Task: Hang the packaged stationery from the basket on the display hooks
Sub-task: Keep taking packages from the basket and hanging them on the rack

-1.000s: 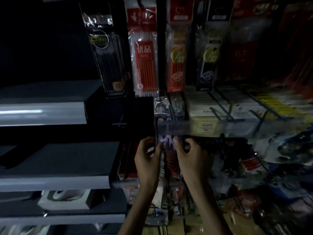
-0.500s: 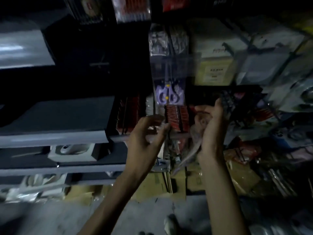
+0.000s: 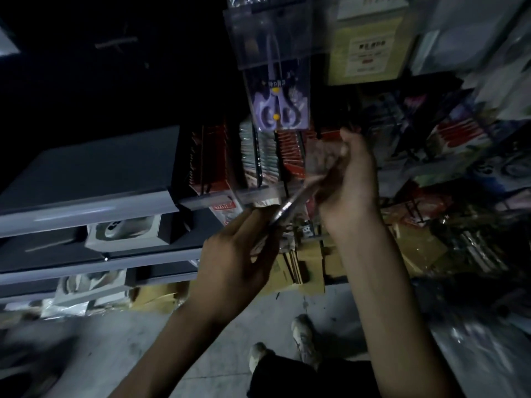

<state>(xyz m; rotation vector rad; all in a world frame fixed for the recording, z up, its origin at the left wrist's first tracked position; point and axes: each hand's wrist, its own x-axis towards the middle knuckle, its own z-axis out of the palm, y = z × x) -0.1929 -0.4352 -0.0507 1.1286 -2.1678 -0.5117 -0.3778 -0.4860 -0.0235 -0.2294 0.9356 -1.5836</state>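
A pack of purple scissors [image 3: 277,109] hangs on a display hook behind a clear price-tag holder [image 3: 268,33], above both hands. My right hand [image 3: 349,182] grips a thin clear-wrapped package [image 3: 298,193] that slants down to the left. My left hand [image 3: 241,254] reaches up to the package's lower end, with its fingertips at the wrapper's edge. The scene is dim and blurred, and the package's contents cannot be read. No basket shows.
Grey shelves [image 3: 86,202] jut out at the left with white boxed goods [image 3: 123,231] below. Rows of red and clear hanging packs [image 3: 258,156] fill the rack behind the hands. Cluttered merchandise crowds the right. Cardboard [image 3: 301,265] and my shoes [image 3: 301,337] are on the concrete floor.
Both hands left the hung scissors pack and dropped lower. The view tilted down toward the floor. My right hand now holds another package and my left hand has come to its lower end.
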